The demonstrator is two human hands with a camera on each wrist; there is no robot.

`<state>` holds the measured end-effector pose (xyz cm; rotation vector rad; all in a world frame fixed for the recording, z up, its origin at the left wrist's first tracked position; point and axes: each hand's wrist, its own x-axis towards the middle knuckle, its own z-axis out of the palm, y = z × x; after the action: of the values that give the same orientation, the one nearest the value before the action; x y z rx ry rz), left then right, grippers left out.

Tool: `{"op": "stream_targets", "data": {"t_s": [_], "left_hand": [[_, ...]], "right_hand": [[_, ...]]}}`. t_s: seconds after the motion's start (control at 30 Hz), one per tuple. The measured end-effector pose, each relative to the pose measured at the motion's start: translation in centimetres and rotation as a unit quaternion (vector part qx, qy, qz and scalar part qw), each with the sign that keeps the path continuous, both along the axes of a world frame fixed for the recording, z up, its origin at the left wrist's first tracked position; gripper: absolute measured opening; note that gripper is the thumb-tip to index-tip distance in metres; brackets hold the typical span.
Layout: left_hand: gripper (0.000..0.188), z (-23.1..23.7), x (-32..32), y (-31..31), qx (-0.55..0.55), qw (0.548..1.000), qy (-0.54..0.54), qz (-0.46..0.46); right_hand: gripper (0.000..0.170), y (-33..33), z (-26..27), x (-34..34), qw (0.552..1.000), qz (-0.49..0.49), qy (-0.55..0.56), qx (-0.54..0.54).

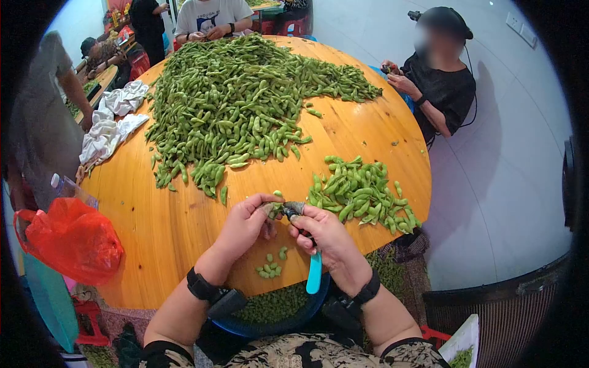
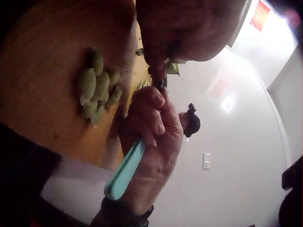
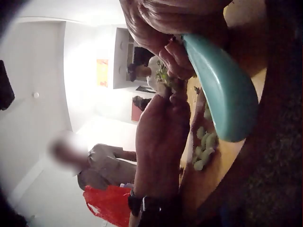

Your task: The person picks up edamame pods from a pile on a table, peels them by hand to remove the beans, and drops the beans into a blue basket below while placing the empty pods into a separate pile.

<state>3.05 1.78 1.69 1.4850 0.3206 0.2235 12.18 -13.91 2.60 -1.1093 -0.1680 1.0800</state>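
The left hand (image 1: 250, 222) pinches a green pod (image 1: 274, 210) between thumb and fingers, over the near part of the round table. Against it, the right hand (image 1: 325, 236) grips a tool with a turquoise handle (image 1: 314, 274), which sticks out below the palm; its dark working end meets the pod and is mostly hidden by fingers. In the left wrist view the right hand (image 2: 154, 127) is curled round the turquoise handle (image 2: 125, 172). Shelled beans (image 1: 269, 267) lie near the table edge below the hands, also visible as pale green beans (image 3: 204, 149) in the right wrist view.
A large pod heap (image 1: 227, 104) covers the far table (image 1: 138, 227); a smaller pod pile (image 1: 362, 193) lies right of the hands. At left are a red bag (image 1: 73, 239) and white cloths (image 1: 110, 126). A blue basin (image 1: 270, 328) stands below the edge. Other people are around the table.
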Motion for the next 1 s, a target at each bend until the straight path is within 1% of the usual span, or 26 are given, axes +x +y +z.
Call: {"op": "stream_targets", "data": {"t_s": [0.03, 0.07, 0.1, 0.13, 0.17, 0.2, 0.23, 0.27, 0.3, 0.37, 0.4, 0.43, 0.47, 0.5, 0.53, 0.57, 0.6, 0.67, 0.7, 0.77, 0.9, 0.93, 0.97, 1.0], "left_hand": [[0.022, 0.0, 0.1, 0.1, -0.03, 1.0, 0.0, -0.001], [0.022, 0.0, 0.1, 0.1, -0.059, 0.998, 0.0, -0.002], [0.022, -0.2, 0.2, -0.1, -0.058, 0.998, -0.001, -0.003], [0.023, -0.5, 0.3, -0.4, 0.061, 0.998, -0.027, 0.01], [0.023, -0.8, 0.3, -0.6, 0.179, 0.982, -0.052, 0.023], [0.023, -0.9, 0.4, -0.6, 0.179, 0.982, -0.051, 0.023], [0.023, -1.0, 0.3, -0.5, 0.292, 0.953, -0.074, 0.041], [0.024, -1.0, 0.2, -0.4, 0.403, 0.908, -0.096, 0.059], [0.024, -0.8, 0.2, -0.4, 0.403, 0.908, -0.096, 0.06], [0.022, 0.1, 0.1, -0.9, 0.33, 0.941, -0.049, 0.059], [0.022, 0.4, 0.1, -1.0, 0.33, 0.941, -0.048, 0.06], [0.022, 0.6, 0.1, -1.0, 0.219, 0.975, -0.011, 0.043], [0.022, 0.7, 0.0, -0.9, 0.104, 0.994, 0.026, 0.027], [0.022, 0.6, 0.0, -0.9, 0.104, 0.994, 0.026, 0.028], [0.023, 0.3, 0.0, -0.8, 0.082, 0.996, 0.026, 0.027], [0.024, 0.0, 0.0, -0.7, 0.059, 0.998, 0.025, 0.025], [0.024, -0.6, 0.2, -0.6, 0.058, 0.998, 0.026, 0.025], [0.027, -1.7, 0.4, -0.4, 0.152, 0.985, -0.059, 0.054], [0.027, -1.5, 0.2, -0.4, 0.151, 0.985, -0.059, 0.055], [0.03, -0.7, -0.2, -0.2, 0.15, 0.988, -0.025, 0.03], [0.03, 0.0, 0.1, -0.4, 0.134, 0.99, -0.047, 0.019], [0.03, 0.1, 0.1, -0.4, 0.071, 0.997, -0.007, 0.012], [0.03, 0.1, 0.0, -0.3, 0.006, 0.999, 0.032, 0.004], [0.03, 0.0, -0.1, -0.2, 0.005, 0.999, 0.034, 0.005]], "right_hand": [[0.018, 0.1, 0.0, 0.0, 1.0, 0.0, 0.0, 0.0], [0.018, 0.1, 0.1, 0.0, 1.0, -0.003, -0.027, -0.007], [0.017, 0.1, 0.1, 0.1, 0.998, -0.006, -0.054, -0.013], [0.017, 0.1, 0.4, -0.1, 0.998, -0.007, -0.055, -0.012], [0.015, 0.1, 1.0, -0.5, 0.996, -0.015, -0.086, -0.018], [0.013, 0.2, 1.3, -0.9, 0.993, -0.022, -0.116, -0.024], [0.013, 0.4, 1.1, -1.1, 0.993, -0.021, -0.115, -0.025], [0.012, 0.6, 0.6, -1.3, 0.988, -0.036, -0.151, -0.027], [0.011, 0.7, 0.3, -1.5, 0.981, -0.051, -0.186, -0.028], [0.011, 1.0, 0.1, -1.8, 0.982, -0.053, -0.181, -0.029], [0.011, 1.0, 0.1, -1.9, 0.983, -0.055, -0.174, -0.03], [0.011, 1.1, 0.0, -2.1, 0.983, -0.054, -0.174, -0.03], [0.01, 1.2, -0.1, -2.1, 0.982, -0.052, -0.178, -0.027], [0.01, 1.3, -0.1, -2.2, 0.982, -0.052, -0.182, -0.025], [0.01, 1.3, -0.1, -2.3, 0.982, -0.051, -0.182, -0.025], [0.009, 1.3, -0.2, -2.3, 0.979, -0.051, -0.196, -0.031], [0.009, 1.3, -0.3, -2.4, 0.976, -0.05, -0.211, -0.037], [0.008, 1.2, 0.4, -2.6, 0.979, -0.051, -0.192, -0.042], [0.008, 1.2, 0.6, -2.7, 0.982, -0.052, -0.175, -0.047], [0.008, 1.0, 0.6, -2.7, 0.984, -0.055, -0.165, -0.039], [0.01, 0.7, 0.6, -2.4, 0.986, -0.064, -0.152, -0.03], [0.01, 0.6, 0.5, -2.6, 0.986, -0.064, -0.152, -0.03], [0.01, 0.6, 0.2, -2.9, 0.98, -0.067, -0.182, -0.036], [0.009, 0.6, 0.1, -3.1, 0.974, -0.068, -0.212, -0.041]]}}
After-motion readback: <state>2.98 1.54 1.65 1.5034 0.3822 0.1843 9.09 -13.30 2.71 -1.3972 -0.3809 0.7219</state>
